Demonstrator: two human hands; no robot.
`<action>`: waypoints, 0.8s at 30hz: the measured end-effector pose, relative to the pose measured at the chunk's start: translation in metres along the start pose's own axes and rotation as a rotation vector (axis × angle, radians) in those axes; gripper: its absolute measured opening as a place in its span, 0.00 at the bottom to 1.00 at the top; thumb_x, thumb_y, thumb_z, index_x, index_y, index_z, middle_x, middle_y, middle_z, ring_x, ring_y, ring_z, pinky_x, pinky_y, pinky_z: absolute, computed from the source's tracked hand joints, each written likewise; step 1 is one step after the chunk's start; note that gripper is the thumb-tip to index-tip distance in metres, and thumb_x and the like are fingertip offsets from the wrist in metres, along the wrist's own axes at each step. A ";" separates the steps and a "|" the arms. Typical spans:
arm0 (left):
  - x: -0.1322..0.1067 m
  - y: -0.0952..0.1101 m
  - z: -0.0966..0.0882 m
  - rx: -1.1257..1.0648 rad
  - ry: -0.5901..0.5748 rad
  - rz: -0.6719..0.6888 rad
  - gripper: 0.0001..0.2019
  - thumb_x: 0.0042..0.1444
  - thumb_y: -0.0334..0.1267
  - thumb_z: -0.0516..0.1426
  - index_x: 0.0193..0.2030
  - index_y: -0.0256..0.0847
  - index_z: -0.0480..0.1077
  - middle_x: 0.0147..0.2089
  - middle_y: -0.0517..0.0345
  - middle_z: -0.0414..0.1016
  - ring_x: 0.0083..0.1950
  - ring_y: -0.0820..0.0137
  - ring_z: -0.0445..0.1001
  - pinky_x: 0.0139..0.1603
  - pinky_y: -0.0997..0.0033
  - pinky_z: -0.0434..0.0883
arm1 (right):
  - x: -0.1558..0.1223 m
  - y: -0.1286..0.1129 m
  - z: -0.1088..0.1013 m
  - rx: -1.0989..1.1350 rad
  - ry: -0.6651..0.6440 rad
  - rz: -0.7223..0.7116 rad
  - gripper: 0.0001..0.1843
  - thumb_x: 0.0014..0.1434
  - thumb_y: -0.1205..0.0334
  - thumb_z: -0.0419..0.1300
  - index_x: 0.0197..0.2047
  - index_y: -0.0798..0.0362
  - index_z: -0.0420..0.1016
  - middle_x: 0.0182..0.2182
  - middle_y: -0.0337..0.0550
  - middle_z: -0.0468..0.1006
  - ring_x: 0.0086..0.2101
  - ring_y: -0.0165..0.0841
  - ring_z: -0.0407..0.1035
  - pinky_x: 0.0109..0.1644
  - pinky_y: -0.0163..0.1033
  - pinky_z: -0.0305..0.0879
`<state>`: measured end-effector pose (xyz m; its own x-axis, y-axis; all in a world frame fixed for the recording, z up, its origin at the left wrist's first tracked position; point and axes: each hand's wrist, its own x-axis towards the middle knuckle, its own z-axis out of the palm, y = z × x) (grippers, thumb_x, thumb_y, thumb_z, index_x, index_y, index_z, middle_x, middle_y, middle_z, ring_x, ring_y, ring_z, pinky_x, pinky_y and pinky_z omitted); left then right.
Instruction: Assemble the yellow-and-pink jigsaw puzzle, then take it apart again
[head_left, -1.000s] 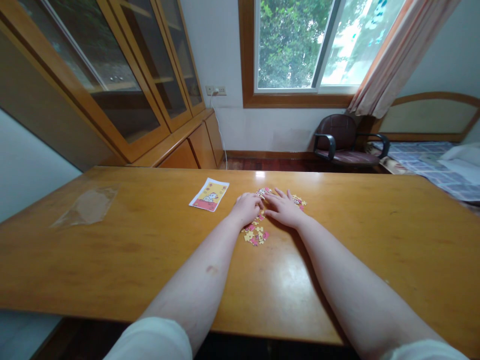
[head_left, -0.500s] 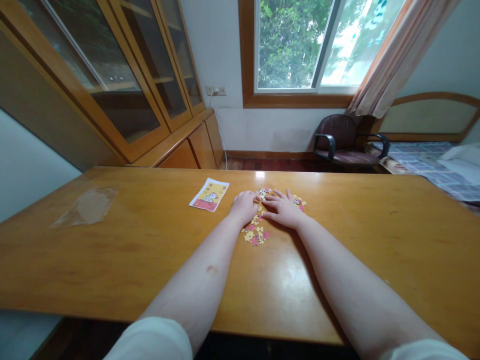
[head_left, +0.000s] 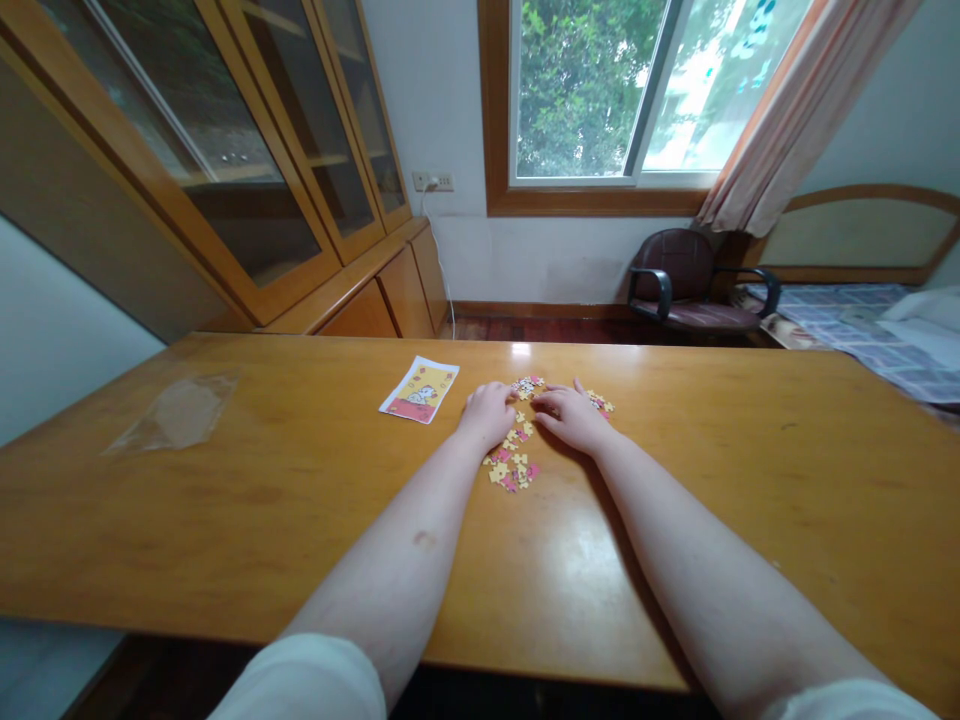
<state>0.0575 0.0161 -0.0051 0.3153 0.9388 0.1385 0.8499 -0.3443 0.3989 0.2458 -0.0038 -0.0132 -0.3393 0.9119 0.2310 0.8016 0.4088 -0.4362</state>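
Note:
Small yellow and pink puzzle pieces [head_left: 512, 462] lie scattered on the wooden table [head_left: 225, 500], with more of them [head_left: 600, 402] beyond my hands. My left hand [head_left: 489, 413] rests on the pile with its fingers curled under; what they hold, if anything, is hidden. My right hand [head_left: 574, 415] lies beside it, its fingers bent down onto pieces near the top of the pile [head_left: 526, 385]. The two hands almost touch.
A picture card [head_left: 418, 390] lies left of the hands. A clear plastic bag [head_left: 174, 412] lies at the far left of the table. A dark armchair [head_left: 686, 280], a wooden cabinet [head_left: 300, 180] and a window stand behind the table.
My right hand's fingers, stretched flat before, have curled inwards and drawn back slightly over the pieces. The left hand has stayed almost still.

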 end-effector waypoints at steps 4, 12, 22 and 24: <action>0.000 0.000 0.001 0.033 -0.011 -0.016 0.21 0.55 0.31 0.52 0.55 0.45 0.71 0.55 0.53 0.72 0.57 0.60 0.67 0.61 0.60 0.64 | -0.001 -0.002 -0.004 0.109 -0.015 -0.064 0.08 0.59 0.57 0.60 0.39 0.48 0.80 0.42 0.43 0.81 0.49 0.41 0.70 0.64 0.68 0.38; -0.002 0.002 0.002 0.100 -0.069 0.007 0.22 0.57 0.35 0.52 0.59 0.45 0.69 0.63 0.52 0.65 0.64 0.59 0.61 0.65 0.58 0.58 | 0.001 0.003 -0.002 0.105 0.057 -0.067 0.09 0.59 0.57 0.61 0.32 0.49 0.80 0.37 0.43 0.81 0.44 0.39 0.72 0.63 0.65 0.41; -0.002 0.000 0.006 0.089 -0.064 0.044 0.22 0.56 0.37 0.54 0.58 0.47 0.69 0.64 0.51 0.64 0.64 0.57 0.61 0.65 0.55 0.59 | 0.000 0.006 0.006 0.006 -0.003 -0.093 0.07 0.56 0.55 0.64 0.38 0.43 0.82 0.45 0.44 0.79 0.51 0.43 0.66 0.63 0.68 0.42; -0.002 -0.001 0.006 0.089 -0.059 0.050 0.21 0.56 0.37 0.54 0.57 0.48 0.70 0.63 0.52 0.65 0.63 0.58 0.61 0.65 0.56 0.59 | 0.001 0.006 0.006 0.001 -0.006 -0.102 0.06 0.56 0.56 0.64 0.38 0.44 0.82 0.44 0.43 0.79 0.50 0.43 0.67 0.63 0.66 0.43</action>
<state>0.0592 0.0144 -0.0113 0.3806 0.9191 0.1015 0.8656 -0.3928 0.3105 0.2472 -0.0007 -0.0212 -0.4221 0.8656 0.2695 0.7621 0.4998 -0.4116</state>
